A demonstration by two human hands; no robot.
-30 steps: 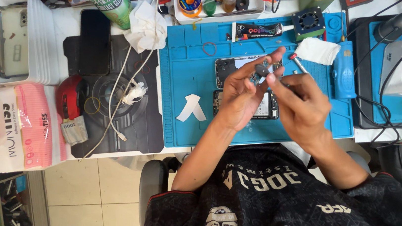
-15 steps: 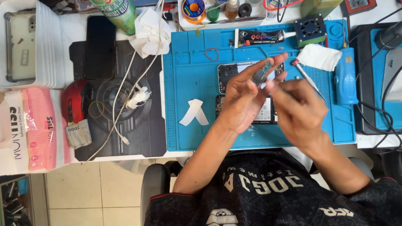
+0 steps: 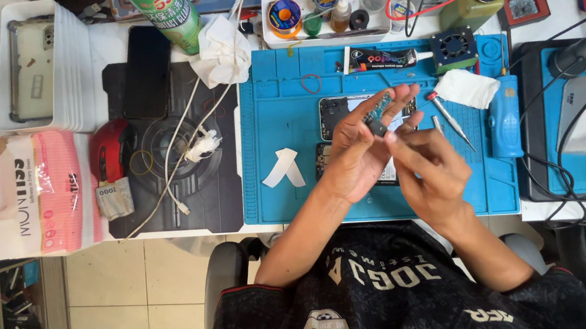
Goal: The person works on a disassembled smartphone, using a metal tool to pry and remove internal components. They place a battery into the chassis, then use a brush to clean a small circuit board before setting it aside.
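1. The left hand [image 3: 357, 154] holds a small dark component [image 3: 378, 127] above the blue silicone repair mat [image 3: 280, 115], thumb and fingers pinched on it, with a greenish circuit piece [image 3: 383, 106] showing just beyond between the raised fingers
2. The right hand [image 3: 428, 168] is close beside it, fingertips drawn together at the component's near edge; whether they actually clamp it I cannot tell
3. The component hangs over an opened phone [image 3: 337, 113] lying on the mat, right of two white adhesive strips [image 3: 283, 169]
4. The held assembly's long axis seems to run from near-left to far-right, its far end pointing toward the black glue tube [image 3: 383, 57]; the part is too small to be sure
5. Risk, as I judge it: the pinch covers little surface, so a twist from the right fingers could flick the part down into the phone or off the mat
6. The screwdriver [image 3: 451, 119] and white cloth [image 3: 466, 87] lie just right of the hands, so a sweeping wrist could knock them
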